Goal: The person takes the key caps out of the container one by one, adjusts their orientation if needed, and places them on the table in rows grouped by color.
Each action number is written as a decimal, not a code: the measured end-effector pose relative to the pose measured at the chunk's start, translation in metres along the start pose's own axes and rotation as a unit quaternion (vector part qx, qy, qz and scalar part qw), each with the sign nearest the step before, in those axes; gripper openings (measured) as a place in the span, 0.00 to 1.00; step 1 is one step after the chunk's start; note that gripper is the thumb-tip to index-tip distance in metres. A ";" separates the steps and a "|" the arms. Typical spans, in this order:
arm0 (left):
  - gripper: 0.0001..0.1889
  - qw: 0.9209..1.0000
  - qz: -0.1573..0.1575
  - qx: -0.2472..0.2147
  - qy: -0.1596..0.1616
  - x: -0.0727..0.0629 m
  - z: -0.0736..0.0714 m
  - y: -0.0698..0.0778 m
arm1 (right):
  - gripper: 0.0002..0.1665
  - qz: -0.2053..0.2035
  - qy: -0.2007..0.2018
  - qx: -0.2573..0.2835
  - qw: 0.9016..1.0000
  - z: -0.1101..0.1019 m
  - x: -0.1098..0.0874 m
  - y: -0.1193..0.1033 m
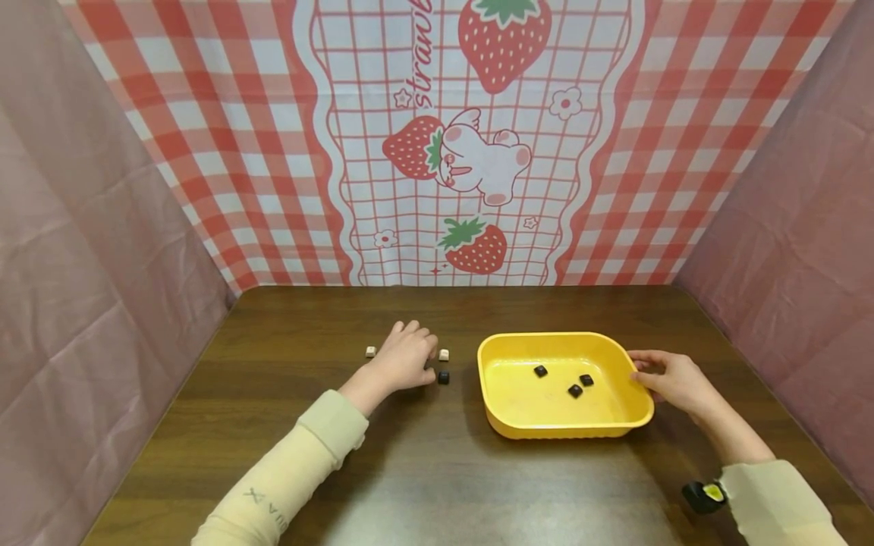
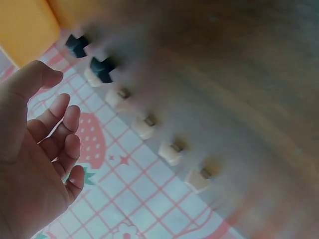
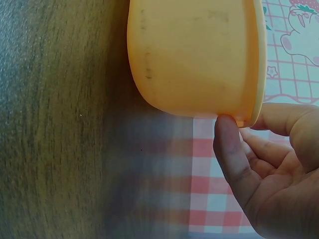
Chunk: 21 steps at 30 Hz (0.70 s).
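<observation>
Your left hand point(image 1: 401, 358) is holding thumb and fingers apart, just beside a black keycap point(image 1: 444, 378) on the bench point(image 1: 410, 493). Your right hand point(image 1: 674, 381) is pinching the right rim of the yellow tray point(image 1: 522, 409), where three other keycaps point(image 1: 576, 391) are lying.

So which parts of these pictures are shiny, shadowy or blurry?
Head view: a pale sheen on the tabletop near the front, dark shadow at the left of the yellow tray; left wrist view: the tabletop is badly smeared, the left hand much clearer; right wrist view: a dark, greyish patch on the tabletop beside the yellow tray.
</observation>
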<state>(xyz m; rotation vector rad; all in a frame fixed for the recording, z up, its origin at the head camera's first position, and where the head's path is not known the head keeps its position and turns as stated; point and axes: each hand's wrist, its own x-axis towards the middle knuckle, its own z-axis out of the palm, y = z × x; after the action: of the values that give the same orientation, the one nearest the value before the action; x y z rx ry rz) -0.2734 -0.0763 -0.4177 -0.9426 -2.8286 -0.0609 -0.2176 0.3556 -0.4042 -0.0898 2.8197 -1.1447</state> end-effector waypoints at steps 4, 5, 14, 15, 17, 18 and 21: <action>0.10 1.000 0.004 -0.006 0.005 0.004 -0.010 0.006 | 0.30 0.001 0.001 0.004 1.000 0.000 0.000 -0.001; 0.10 1.000 0.006 -0.007 0.004 0.005 -0.012 0.008 | 0.30 0.001 0.000 0.004 1.000 0.000 0.000 -0.001; 0.12 1.000 0.016 0.004 0.009 0.018 -0.029 0.022 | 0.30 -0.001 0.001 -0.004 1.000 0.000 -0.001 0.001; 0.12 1.000 0.016 0.004 0.011 0.019 -0.030 0.024 | 0.30 -0.001 0.002 -0.005 1.000 0.000 -0.001 0.001; 0.13 1.000 0.018 -0.001 0.014 0.022 -0.034 0.027 | 0.30 -0.002 0.002 -0.005 1.000 0.000 -0.001 0.001; 0.13 1.000 0.020 -0.001 0.015 0.024 -0.036 0.029 | 0.30 -0.003 0.002 -0.005 1.000 -0.001 -0.001 0.001; 0.14 0.999 0.026 -0.008 0.023 0.029 -0.041 0.034 | 0.30 -0.004 0.003 -0.004 1.000 -0.001 -0.001 0.001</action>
<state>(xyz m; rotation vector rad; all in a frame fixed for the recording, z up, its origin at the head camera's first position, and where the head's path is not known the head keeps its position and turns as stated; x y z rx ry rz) -0.2700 -0.0358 -0.3730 -1.0052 -2.7647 -0.0981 -0.2171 0.3568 -0.4043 -0.1005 2.8317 -1.1362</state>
